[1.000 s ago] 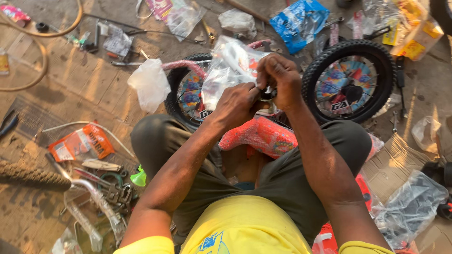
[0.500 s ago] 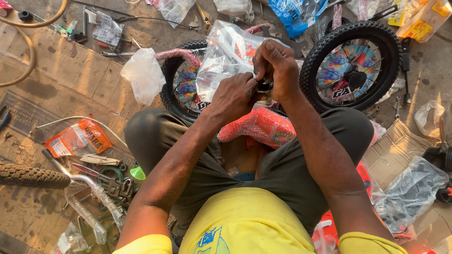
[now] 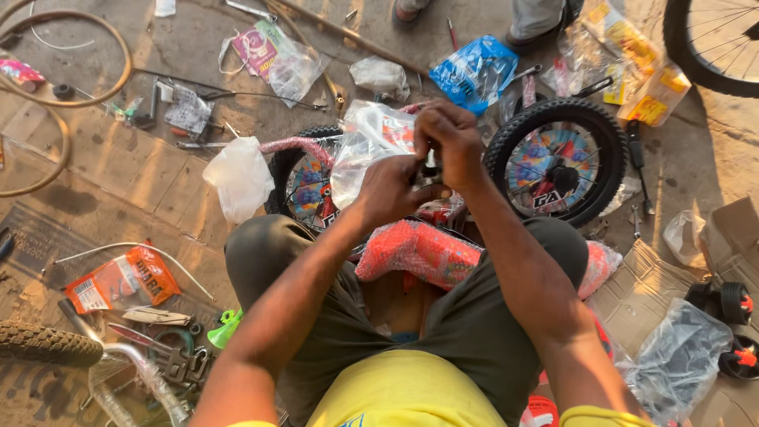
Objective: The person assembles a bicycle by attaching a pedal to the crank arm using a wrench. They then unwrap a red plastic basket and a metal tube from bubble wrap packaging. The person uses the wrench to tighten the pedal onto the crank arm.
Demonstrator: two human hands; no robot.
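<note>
The floor [image 3: 118, 182] is full of bags and bike bits. Both hands, left [image 3: 395, 190] and right [image 3: 451, 142], pinch a small part [image 3: 431, 170] above the wheels [image 3: 557, 162]. The bike is not built yet.

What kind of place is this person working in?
Most likely an open-air bicycle repair or assembly spot on a paved ground: small black-tyred children's bike wheels with colourful discs, bare metal wheel rims, and scattered hand tools beside a knobbly black tyre.
</note>
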